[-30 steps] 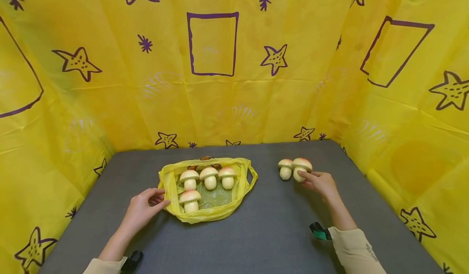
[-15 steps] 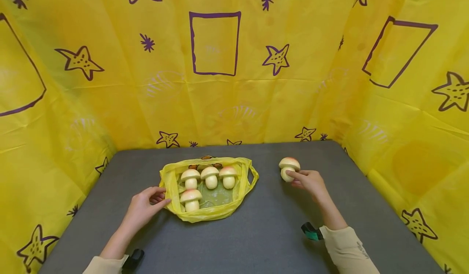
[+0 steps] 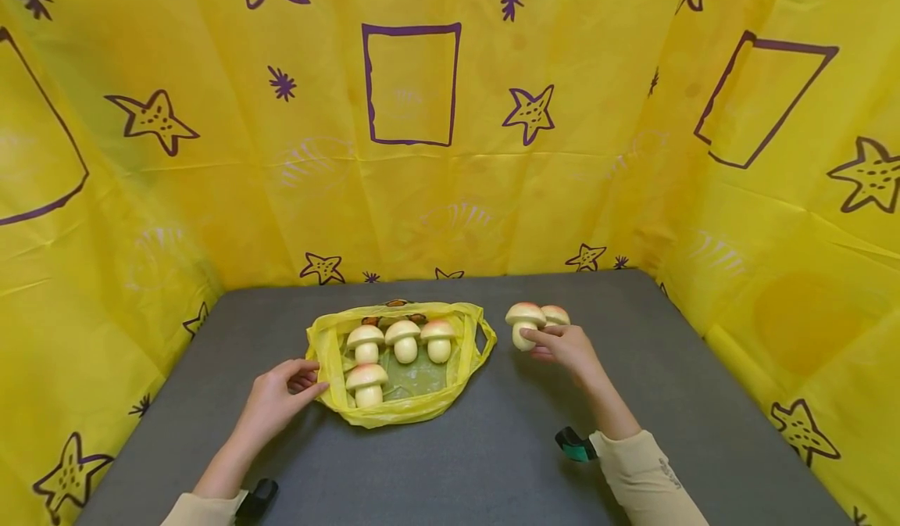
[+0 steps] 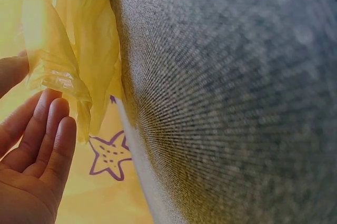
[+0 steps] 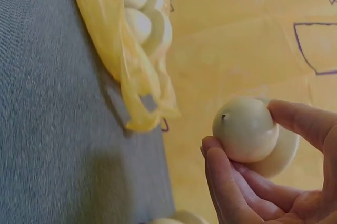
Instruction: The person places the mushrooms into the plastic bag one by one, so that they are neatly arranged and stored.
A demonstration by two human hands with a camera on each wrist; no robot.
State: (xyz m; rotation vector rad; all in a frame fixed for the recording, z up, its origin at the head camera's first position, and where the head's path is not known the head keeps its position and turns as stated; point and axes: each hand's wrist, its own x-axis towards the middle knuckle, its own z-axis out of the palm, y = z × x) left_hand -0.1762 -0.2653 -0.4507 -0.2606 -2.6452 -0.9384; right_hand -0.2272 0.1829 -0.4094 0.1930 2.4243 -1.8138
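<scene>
Between its thumb and fingers, my right hand (image 3: 571, 352) pinches a toy mushroom (image 3: 525, 313) by the pale stem, which shows its round end (image 5: 242, 129) in the right wrist view. Another mushroom (image 3: 557, 314) stands just behind it, partly hidden. To the left lies a yellow plastic bag (image 3: 394, 415), its mouth spread wide, with several mushrooms (image 3: 404, 341) inside: a row along the back and one at front left (image 3: 366, 385). My left hand (image 3: 273, 399) holds the bag's left edge (image 4: 58, 77) between thumb and fingertips.
A dark grey table (image 3: 450, 471) carries everything. Yellow cloth (image 3: 422, 182) printed with purple stars and frames rises behind it and on both sides. The bag's loose handle loop (image 3: 487, 338) sticks out on its right side.
My right hand has moved left with the mushroom, passing in front of the other one, which now shows behind it on the right. My left hand stays at the bag's edge.
</scene>
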